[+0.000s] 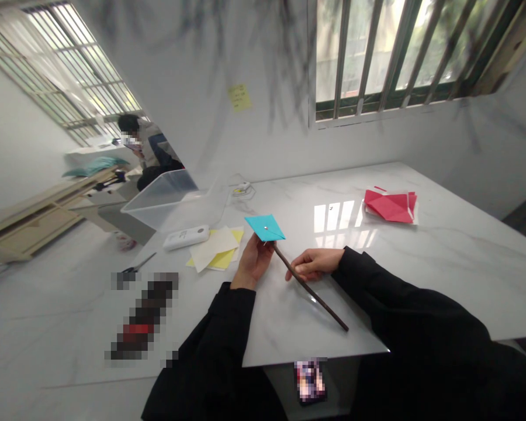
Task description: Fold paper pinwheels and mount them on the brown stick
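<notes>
A light-blue folded paper square (263,227) with a small pin head in its middle sits at the upper end of a thin brown stick (326,308). My left hand (252,264) is closed just under the paper, gripping it where it meets the stick; the fingertips are partly hidden behind the paper. Around the stick's upper half, my right hand (316,263) is closed, with thumb and fingers pinching it. The stick slants down to the right above the white table, its lower end free.
White and yellow paper sheets (214,248), a white oblong device (186,237), scissors (137,266) and a clear plastic bin (162,204) stand to the left. Red paper (392,206) lies at the right back. A phone (310,381) is below the table edge. Another person (151,143) sits far left.
</notes>
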A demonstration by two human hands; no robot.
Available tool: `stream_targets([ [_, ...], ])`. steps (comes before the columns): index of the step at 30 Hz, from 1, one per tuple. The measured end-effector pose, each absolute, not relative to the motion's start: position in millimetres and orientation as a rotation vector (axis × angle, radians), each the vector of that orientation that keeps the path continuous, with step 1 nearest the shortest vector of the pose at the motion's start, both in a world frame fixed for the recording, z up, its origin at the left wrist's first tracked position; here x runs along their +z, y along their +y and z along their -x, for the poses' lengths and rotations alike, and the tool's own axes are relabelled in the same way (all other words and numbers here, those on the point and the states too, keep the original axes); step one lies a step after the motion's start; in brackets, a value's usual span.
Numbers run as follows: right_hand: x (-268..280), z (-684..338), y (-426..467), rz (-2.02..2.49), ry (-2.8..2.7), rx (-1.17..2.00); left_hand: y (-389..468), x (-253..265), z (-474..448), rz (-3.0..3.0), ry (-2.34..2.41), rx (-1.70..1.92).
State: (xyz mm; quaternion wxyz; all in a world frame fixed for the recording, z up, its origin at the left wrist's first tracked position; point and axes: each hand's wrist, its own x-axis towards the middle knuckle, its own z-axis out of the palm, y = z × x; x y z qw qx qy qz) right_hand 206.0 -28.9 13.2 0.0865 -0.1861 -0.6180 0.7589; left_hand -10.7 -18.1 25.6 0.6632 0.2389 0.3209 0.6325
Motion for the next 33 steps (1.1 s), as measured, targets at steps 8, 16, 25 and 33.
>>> stream_targets([
  [8, 10, -201, -9, 0.857, -0.859, 2.005, -7, 23, -14, -0.529, 0.743, 1.275],
  [16, 13, -209, -3, 0.839, -0.693, 1.923, 4, 18, -37, -0.598, 0.736, 1.169],
  [25, 10, -208, -3, 0.797, -0.765, 1.923, 4, 16, -35, -0.637, 0.772, 1.153],
  [33, 5, -209, 0, 0.775, -0.765, 1.921, 4, 16, -35, -0.631, 0.769, 1.161],
])
